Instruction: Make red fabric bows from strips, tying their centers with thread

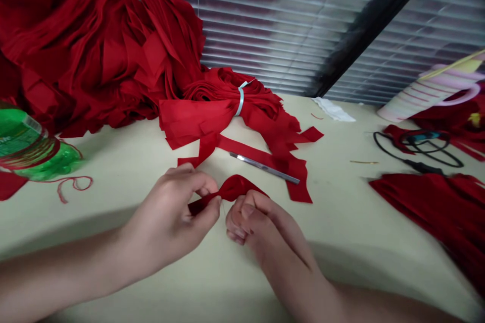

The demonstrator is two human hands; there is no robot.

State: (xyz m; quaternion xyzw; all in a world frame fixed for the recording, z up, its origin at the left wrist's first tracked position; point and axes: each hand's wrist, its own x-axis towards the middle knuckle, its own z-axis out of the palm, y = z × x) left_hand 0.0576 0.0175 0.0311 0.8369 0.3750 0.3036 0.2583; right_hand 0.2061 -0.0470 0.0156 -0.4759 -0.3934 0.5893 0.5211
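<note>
My left hand (178, 212) pinches a red fabric ribbon (235, 187) between thumb and fingers, where the ribbon is gathered and twisted. The ribbon's looped part rises between my hands, and its right end passes behind my right hand (265, 227). That hand is closed, fingers curled in. A fine thread (224, 207) runs from the pinched spot toward its fingertips; the rest of the thread is hidden in the fist. Just beyond my hands, a slim metal strip (265, 167), possibly tweezers, lies across a flat red ribbon (303, 181).
A tied bundle of red strips (227, 93) and a larger red pile (94, 45) lie behind. At left is a green bottle (34, 146) wound with cord. A mug (432, 91), black cable (417, 149), gold needle-like piece (364, 162) and red cloth (435, 212) occupy the right.
</note>
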